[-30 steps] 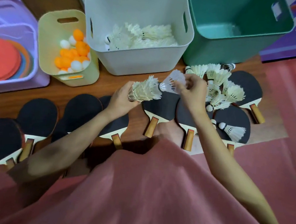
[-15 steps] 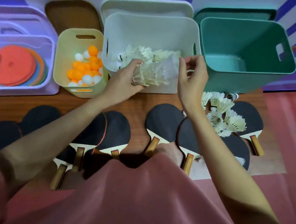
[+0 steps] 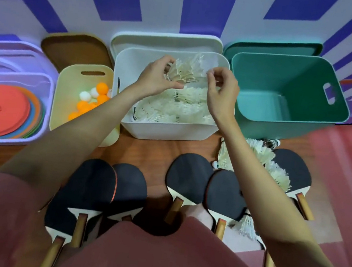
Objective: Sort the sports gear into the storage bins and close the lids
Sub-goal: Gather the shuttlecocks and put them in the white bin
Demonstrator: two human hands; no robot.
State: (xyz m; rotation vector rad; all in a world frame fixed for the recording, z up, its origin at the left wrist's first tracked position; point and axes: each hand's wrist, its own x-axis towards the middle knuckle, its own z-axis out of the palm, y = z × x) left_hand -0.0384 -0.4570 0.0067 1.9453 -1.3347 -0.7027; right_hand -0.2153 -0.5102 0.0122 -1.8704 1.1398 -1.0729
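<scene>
Both hands are above the white bin (image 3: 166,132), which holds a heap of white shuttlecocks (image 3: 174,108). My left hand (image 3: 155,79) grips a nested stack of shuttlecocks (image 3: 184,70) over the bin. My right hand (image 3: 223,92) is just right of the stack, its fingertips pinched at the stack's feather edge. More shuttlecocks (image 3: 263,160) lie on the floor to the right, partly on a paddle. Several black table-tennis paddles (image 3: 189,180) lie on the wooden floor in front of me.
An empty green bin (image 3: 284,116) stands right of the white one, its lid behind it. A cream bin (image 3: 68,96) holds orange and white balls. A clear bin (image 3: 36,135) at left holds coloured flat discs. A brown lid (image 3: 76,48) leans at the wall.
Both hands carried the shuttlecock stack from over the paddles forward and up to above the white bin. The camera tilted up toward the wall.
</scene>
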